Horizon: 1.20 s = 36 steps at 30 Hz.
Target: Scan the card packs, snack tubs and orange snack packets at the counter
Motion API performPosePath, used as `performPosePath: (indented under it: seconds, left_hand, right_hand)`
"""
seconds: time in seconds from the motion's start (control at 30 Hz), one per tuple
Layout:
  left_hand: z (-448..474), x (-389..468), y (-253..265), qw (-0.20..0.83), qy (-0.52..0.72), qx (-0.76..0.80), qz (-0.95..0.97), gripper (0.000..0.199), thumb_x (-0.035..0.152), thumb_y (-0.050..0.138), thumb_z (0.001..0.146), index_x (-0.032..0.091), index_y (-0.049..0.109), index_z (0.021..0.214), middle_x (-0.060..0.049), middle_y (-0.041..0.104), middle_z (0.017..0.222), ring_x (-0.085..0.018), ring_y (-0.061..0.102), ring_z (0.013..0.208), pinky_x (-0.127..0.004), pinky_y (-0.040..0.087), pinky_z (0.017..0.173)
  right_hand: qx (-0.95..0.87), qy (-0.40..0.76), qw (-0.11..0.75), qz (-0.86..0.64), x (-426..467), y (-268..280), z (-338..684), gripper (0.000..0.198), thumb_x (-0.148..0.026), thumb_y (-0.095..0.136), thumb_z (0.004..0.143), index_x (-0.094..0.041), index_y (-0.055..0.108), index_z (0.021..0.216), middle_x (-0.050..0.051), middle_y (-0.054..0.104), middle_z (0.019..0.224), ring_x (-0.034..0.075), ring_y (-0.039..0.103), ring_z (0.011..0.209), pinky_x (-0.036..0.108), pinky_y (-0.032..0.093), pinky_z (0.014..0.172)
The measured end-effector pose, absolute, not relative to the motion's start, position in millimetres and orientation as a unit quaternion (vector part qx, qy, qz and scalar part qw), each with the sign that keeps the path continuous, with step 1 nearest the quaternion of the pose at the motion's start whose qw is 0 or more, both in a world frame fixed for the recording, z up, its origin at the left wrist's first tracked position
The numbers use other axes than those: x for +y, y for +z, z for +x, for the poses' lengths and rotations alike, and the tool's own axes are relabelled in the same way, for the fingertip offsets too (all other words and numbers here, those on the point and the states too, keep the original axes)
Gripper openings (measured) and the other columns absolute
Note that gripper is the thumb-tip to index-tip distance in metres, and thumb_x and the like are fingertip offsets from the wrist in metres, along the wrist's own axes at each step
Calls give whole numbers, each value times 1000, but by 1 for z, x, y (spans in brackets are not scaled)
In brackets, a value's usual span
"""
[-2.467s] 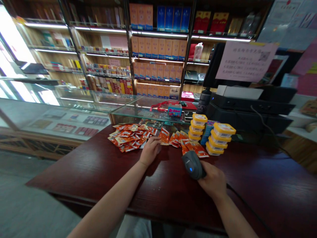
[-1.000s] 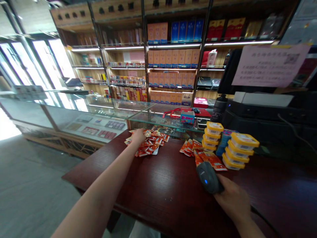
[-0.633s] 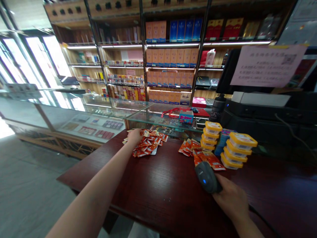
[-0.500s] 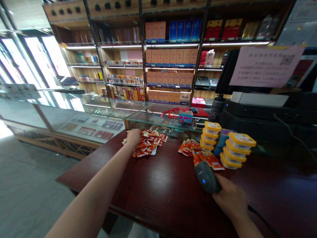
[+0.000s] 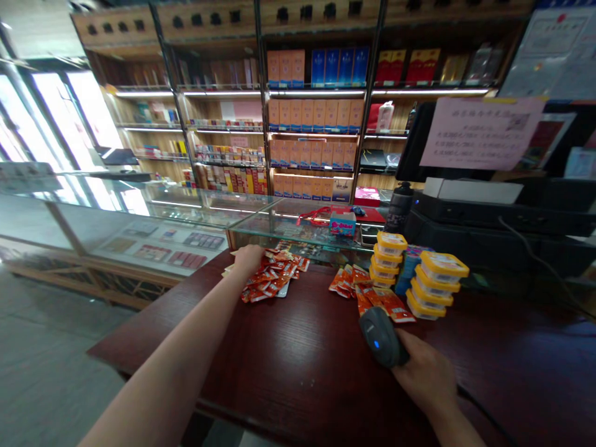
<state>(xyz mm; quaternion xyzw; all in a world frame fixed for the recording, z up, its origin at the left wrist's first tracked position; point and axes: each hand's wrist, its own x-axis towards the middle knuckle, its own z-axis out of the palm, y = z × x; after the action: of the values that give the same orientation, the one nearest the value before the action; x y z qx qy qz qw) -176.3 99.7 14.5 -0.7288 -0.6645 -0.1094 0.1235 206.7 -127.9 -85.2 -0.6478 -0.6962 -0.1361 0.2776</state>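
Note:
My left hand [image 5: 249, 257] reaches across to the far left of the dark wooden counter [image 5: 288, 366], at the edge of a heap of small orange packets [image 5: 274, 273]. Its fingers point away from me and are hidden behind the back of the hand, so their grip does not show. My right hand [image 5: 426, 369] is closed around the handle of a dark grey barcode scanner [image 5: 379, 335], which has a blue light on top and a trailing cable. Just beyond the scanner head lie more orange packets [image 5: 384, 301], separate from the heap.
Two stacks of yellow-lidded tubs, a left stack [image 5: 386, 261] and a right stack [image 5: 437, 285], stand at the counter's back. A glass display case [image 5: 205, 214] lies beyond, holding up a small blue-pink box [image 5: 342, 223]. At right is a monitor [image 5: 410, 143] with a pink notice.
The whole view has shifted slightly, with the scene sitting a little further left. Both hands stay in about the same places relative to the packets and scanner.

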Motion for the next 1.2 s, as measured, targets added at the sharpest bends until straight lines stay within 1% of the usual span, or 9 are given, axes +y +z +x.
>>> performPosePath:
  seconds: [0.13,0.23,0.33,0.43,0.53,0.67,0.83,1.0,1.2]
  left_hand:
    - [-175,88,28,203,-190,-611,-741,25,20,46,83,20,71,85,-14,68,96,-29,56,106,-40,40,92]
    - [-161,77,37,167,-306,-595,-724,27,22,44,86,22,70,92,-10,68,101,-26,58,104,-38,42,93]
    - [-133,68,32,19,-467,-574,-672,24,25,45,86,19,67,96,-6,69,91,-21,64,88,-33,49,83]
    - [-102,61,8,-222,-598,-522,-567,20,26,46,84,16,61,93,-3,67,72,-18,65,66,-33,54,68]
    - [-78,52,-25,-331,-675,-431,-500,18,28,53,79,15,60,88,-4,68,76,-17,67,67,-34,56,68]
    - [-63,36,-56,-294,-691,-426,-504,20,27,52,78,17,66,88,-3,69,82,-16,66,75,-32,56,73]
    - [-56,21,-64,-164,-667,-417,-595,13,29,61,77,19,66,72,-6,69,90,-18,64,91,-37,51,88]
    - [-53,17,-67,-131,-652,-418,-619,10,25,65,77,18,64,70,-7,67,92,-18,63,89,-35,53,82]
    - [-53,16,-70,-138,-640,-432,-620,12,23,63,79,19,64,68,-7,65,100,-18,62,95,-33,54,81]
  right_hand:
    - [-693,-147,279,-648,-128,-84,206,27,-23,47,78,-22,64,100,4,73,90,20,68,77,27,47,65]
    - [-692,-145,280,-649,-129,-84,206,27,-24,47,79,-21,64,100,5,73,90,21,68,77,28,47,65]
    - [-690,-150,279,-651,-129,-85,206,27,-24,47,78,-22,64,99,4,73,90,21,68,77,28,47,65]
    - [-690,-146,284,-649,-130,-85,206,27,-24,47,77,-23,64,99,3,73,87,20,68,76,27,46,63]
    - [-696,-145,295,-638,-131,-84,206,27,-23,46,77,-22,64,98,4,73,88,21,68,76,28,47,64]
    - [-705,-150,290,-629,-132,-83,206,28,-22,46,77,-22,64,98,4,73,89,20,68,77,27,47,65]
    - [-708,-144,268,-637,-133,-81,203,31,-21,47,75,-20,65,100,7,73,93,22,68,80,29,48,68]
    - [-699,-46,280,-656,-133,-67,191,28,-24,53,74,-25,66,98,3,73,84,23,69,77,28,47,64]
    - [-650,164,455,-586,-123,-46,169,38,-36,63,71,-20,67,105,8,73,99,26,68,89,36,52,78]
